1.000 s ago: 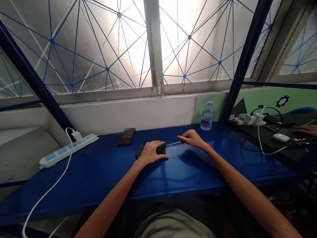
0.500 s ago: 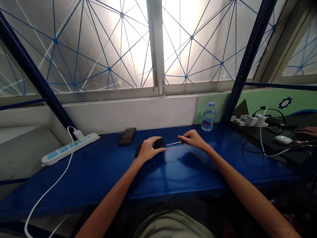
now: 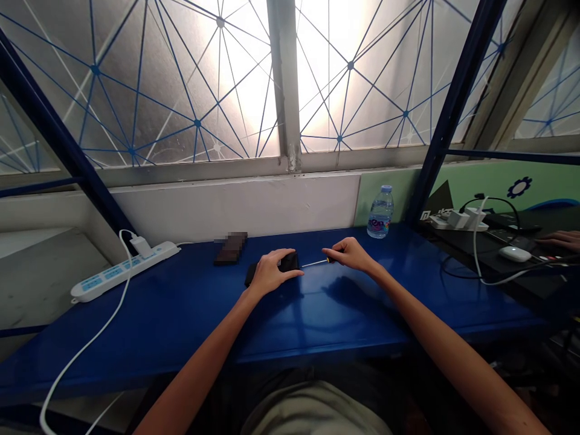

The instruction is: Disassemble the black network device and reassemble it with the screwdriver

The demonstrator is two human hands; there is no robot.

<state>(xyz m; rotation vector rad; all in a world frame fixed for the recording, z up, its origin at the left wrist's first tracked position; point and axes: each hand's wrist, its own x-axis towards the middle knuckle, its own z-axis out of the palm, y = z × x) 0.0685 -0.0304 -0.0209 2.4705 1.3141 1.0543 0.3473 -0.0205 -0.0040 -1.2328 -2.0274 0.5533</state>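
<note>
The bottle at three o'clock has a label too blurred to read; farther that way, the green wall bears a gear sign.

Desk, power strip and mouse suggest an office

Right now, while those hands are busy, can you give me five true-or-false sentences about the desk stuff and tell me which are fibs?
1. The left hand holds a black object. True.
2. The right hand holds a spoon. False: it holds a screwdriver.
3. The bottle stands upright. True.
4. The desk is red. False: it is blue.
5. The power strip is white. True.
</note>
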